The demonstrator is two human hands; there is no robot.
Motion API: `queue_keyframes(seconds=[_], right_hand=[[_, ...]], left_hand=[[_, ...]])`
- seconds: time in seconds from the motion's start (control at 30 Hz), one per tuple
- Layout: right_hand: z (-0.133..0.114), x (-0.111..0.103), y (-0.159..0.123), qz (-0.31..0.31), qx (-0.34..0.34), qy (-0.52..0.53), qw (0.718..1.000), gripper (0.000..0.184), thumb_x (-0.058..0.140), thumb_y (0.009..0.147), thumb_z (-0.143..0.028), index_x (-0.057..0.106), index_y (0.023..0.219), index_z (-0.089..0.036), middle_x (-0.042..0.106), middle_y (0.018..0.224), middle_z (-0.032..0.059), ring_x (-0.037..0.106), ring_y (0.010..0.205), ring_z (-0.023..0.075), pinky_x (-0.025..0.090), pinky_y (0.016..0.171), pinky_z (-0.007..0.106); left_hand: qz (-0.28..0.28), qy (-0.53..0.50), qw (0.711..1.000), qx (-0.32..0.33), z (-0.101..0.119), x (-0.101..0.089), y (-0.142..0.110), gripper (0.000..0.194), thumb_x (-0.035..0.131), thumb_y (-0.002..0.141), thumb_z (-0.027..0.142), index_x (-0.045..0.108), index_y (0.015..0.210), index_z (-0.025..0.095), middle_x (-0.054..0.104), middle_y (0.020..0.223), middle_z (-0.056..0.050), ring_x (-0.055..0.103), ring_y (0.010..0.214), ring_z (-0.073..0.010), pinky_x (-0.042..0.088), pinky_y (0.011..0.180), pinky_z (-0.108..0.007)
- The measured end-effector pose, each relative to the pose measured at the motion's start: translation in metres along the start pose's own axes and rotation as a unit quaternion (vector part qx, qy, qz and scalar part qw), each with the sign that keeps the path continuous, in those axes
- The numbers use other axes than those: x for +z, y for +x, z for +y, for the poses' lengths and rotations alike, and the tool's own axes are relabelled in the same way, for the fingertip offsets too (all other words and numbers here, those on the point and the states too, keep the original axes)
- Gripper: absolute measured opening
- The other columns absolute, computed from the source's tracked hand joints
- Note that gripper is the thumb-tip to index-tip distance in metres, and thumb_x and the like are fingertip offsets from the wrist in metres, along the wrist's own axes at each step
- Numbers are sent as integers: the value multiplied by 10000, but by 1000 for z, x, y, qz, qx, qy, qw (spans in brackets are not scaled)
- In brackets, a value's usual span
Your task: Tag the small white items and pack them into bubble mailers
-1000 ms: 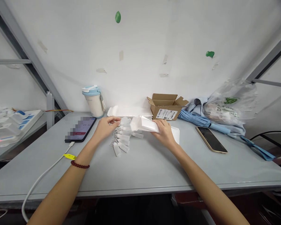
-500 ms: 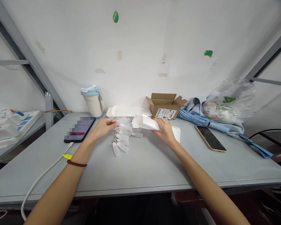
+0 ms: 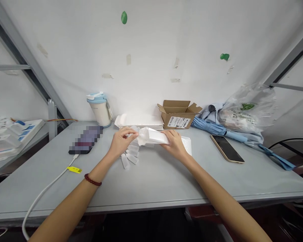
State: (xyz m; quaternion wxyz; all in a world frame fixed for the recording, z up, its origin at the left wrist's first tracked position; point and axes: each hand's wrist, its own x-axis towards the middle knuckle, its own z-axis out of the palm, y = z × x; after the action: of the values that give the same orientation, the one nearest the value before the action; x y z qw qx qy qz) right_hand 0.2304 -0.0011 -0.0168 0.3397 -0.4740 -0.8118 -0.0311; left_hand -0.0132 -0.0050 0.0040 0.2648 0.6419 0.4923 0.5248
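Observation:
My right hand (image 3: 175,143) grips a white padded envelope (image 3: 158,137) from its right side, its mouth gaping to the left. My left hand (image 3: 122,141) is at that mouth, thumb and forefinger pinched on what looks like a white plastic tag, mostly hidden by the flap. Below and behind the left hand, several white plastic tags (image 3: 132,158) lie loosely spread on the table, part of them covered by the hand and envelope. Under my right hand another white padded envelope (image 3: 187,144) lies flat.
A stack of white envelopes (image 3: 141,121) lies near the wall, beside an open cardboard box (image 3: 178,116). A tumbler (image 3: 100,111) and a charging phone (image 3: 87,139) are left. To the right are another phone (image 3: 227,148), a blue umbrella (image 3: 238,137) and a plastic bag (image 3: 244,111).
My left hand has moved right from the tags to the envelope's mouth. My right hand has brought the envelope slightly left and lower, its opening now at my left fingertips.

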Motion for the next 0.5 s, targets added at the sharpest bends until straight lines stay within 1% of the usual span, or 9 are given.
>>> queue_keyframes(seconds=[0.1,0.2,0.27,0.33,0.4,0.5], right_hand=[[-5,0,-1,6,-16,19,1000,330,615,759,-220,571,1086,-214,616,1062,81,528,984,259,371,815,375],[-6,3,-2,20,-29,34,999,333,622,758,-225,569,1087,-213,621,1049,77,534,983,255,376,821,377],[-7,4,-3,24,-36,43,998,325,626,762,-229,570,1081,-212,625,1033,74,538,981,251,380,822,376],[-8,6,-4,21,-42,50,998,309,629,765,-231,572,1069,-215,627,1015,70,543,973,248,384,816,375],[-9,7,-4,16,-49,56,997,294,628,769,-232,574,1058,-219,628,1001,66,549,963,243,386,810,373],[-11,6,-5,19,-58,65,996,288,628,773,-238,576,1055,-221,631,987,63,557,945,238,388,798,370]], left_hand=[[-2,42,997,62,2,4,-5,171,687,700,386,745,748,233,653,1007,-66,517,1037,-232,442,759,-315],[-18,47,994,100,3,5,-7,129,683,717,364,752,755,261,655,1066,-51,483,1111,-237,385,947,-388],[-38,37,993,102,4,5,-7,126,693,707,358,755,754,259,665,1066,-48,497,1109,-239,367,978,-392],[-76,23,994,77,5,5,-8,148,688,707,355,759,770,242,686,1010,-50,551,1033,-230,411,921,-360],[-118,10,992,41,7,6,-9,171,668,715,348,759,771,215,709,897,-48,604,893,-208,457,803,-311],[-153,-9,988,-11,9,7,-10,210,647,716,359,756,747,183,722,792,-40,620,742,-183,458,652,-259]])
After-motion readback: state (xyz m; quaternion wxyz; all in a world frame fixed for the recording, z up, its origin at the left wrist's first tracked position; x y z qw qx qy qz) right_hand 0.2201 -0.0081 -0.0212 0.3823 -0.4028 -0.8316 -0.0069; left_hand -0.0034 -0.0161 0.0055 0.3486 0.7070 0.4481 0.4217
